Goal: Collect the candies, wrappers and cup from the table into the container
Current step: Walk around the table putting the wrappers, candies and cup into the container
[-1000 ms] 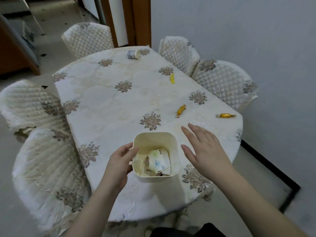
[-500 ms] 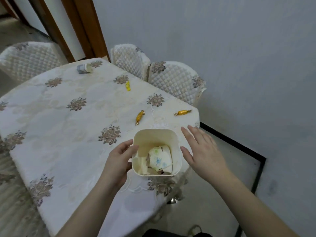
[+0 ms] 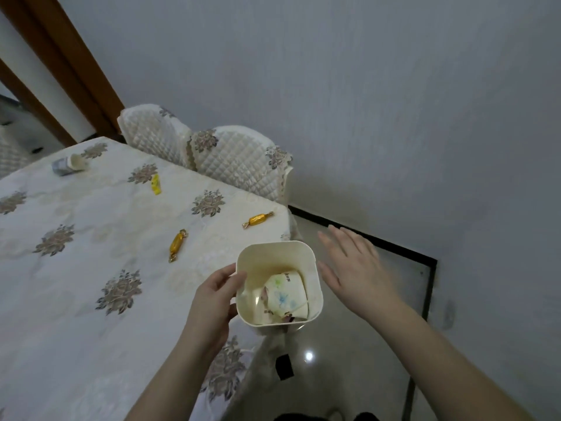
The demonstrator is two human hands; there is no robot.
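At the far left of the bench [image 3: 76, 299], a small paper cup [image 3: 69, 165] lies on its side, mouth toward the right, well apart from everything else. It looks light and easily crushed, so a loose hold around its wall would suit it. Further right, a small yellow wrapper [image 3: 155, 184] lies flat on the cloth; it carries print, but too small to read. Next comes a gold-foil candy [image 3: 177, 244] with twisted ends, near the middle of the bench's right part, and a second gold candy [image 3: 257, 220] lies close to the bench's far right edge. Both look light, hard inside and slippery in their foil; a pinch across the thick middle would likely hold better than the twisted tails.

The left hand [image 3: 212, 302] has its grip closed on the left wall of the cream container [image 3: 314, 278], thumb hooked over the rim. The container sits at the bench's near right corner, partly past the edge. It looks like stiff, light plastic. Inside it rests another paper cup [image 3: 283, 294] with green and blue splotches and some dark lettering near its lip, too blurred to read.

The right hand [image 3: 355, 271] hovers just beside the container's right wall, its grip open, fingers spread, holding nothing.
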